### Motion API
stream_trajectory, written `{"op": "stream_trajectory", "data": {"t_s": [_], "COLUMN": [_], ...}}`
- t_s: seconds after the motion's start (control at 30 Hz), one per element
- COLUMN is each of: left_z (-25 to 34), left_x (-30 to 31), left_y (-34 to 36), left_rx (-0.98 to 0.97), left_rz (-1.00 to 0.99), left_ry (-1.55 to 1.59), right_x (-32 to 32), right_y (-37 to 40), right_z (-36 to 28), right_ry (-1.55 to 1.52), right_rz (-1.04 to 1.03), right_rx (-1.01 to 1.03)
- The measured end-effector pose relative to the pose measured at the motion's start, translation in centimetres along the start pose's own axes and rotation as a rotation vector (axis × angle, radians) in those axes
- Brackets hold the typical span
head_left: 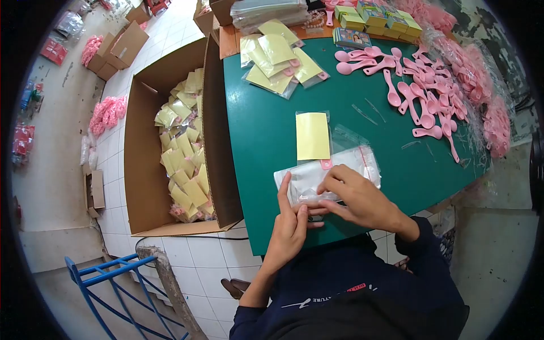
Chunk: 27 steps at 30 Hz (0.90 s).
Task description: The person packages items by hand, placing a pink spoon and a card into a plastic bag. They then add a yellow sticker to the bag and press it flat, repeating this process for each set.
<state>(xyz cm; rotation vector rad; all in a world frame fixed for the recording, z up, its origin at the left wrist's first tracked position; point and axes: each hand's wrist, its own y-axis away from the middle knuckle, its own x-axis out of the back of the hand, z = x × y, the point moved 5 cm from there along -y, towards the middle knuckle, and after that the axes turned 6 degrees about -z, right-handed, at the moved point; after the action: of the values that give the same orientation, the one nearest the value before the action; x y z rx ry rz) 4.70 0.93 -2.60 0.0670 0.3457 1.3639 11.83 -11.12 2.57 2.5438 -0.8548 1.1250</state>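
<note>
A stack of clear plastic bags lies at the near edge of the green table. My left hand is at the stack's near left corner, its thumb and fingers round the edge of the bags. On top of the stack, my right hand has its fingers bent over the plastic; whether they pinch a bag is too small to tell. Just beyond the hands lies a yellow card in a clear bag, with the pink end of a spoon showing below it.
Pink spoons are spread at the right, beside bagged spoons. Packed yellow cards and card stacks lie at the back. A cardboard box of packets stands left of the table, near a blue metal frame.
</note>
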Motion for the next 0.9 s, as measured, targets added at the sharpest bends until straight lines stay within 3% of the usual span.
{"op": "stream_trajectory", "data": {"t_s": [0.27,0.43,0.57,0.67,0.73,0.83,0.9], "left_z": [-0.6,0.2,-0.8,-0.9,-0.9,-0.5,-0.8], "left_x": [0.0,-0.5,-0.7,-0.8,-1.0,-1.4,-1.4], "left_y": [0.5,0.9,1.9,2.4,2.7,2.7,2.7], "left_rx": [-0.052,-0.103,-0.251,-0.381,-0.471,-0.610,-0.603], "left_rz": [0.125,0.058,-0.003,-0.036,-0.070,-0.116,-0.111], "left_ry": [0.029,-0.117,-0.409,-0.572,-0.698,-0.777,-0.735], "right_x": [-2.0,-1.7,-1.1,-0.3,-0.3,-0.6,-0.7], "right_y": [-1.4,-1.7,-1.6,-1.2,-0.9,-0.6,-0.3], "right_z": [0.8,1.4,1.1,0.8,0.4,0.5,0.5], "right_ry": [0.029,-0.264,-0.355,-0.324,-0.308,-0.330,-0.329], "right_rz": [-0.035,-0.175,-0.370,-0.278,-0.333,-0.467,-0.502], "right_rx": [-0.085,-0.132,-0.152,-0.044,0.011,-0.002,-0.006]}}
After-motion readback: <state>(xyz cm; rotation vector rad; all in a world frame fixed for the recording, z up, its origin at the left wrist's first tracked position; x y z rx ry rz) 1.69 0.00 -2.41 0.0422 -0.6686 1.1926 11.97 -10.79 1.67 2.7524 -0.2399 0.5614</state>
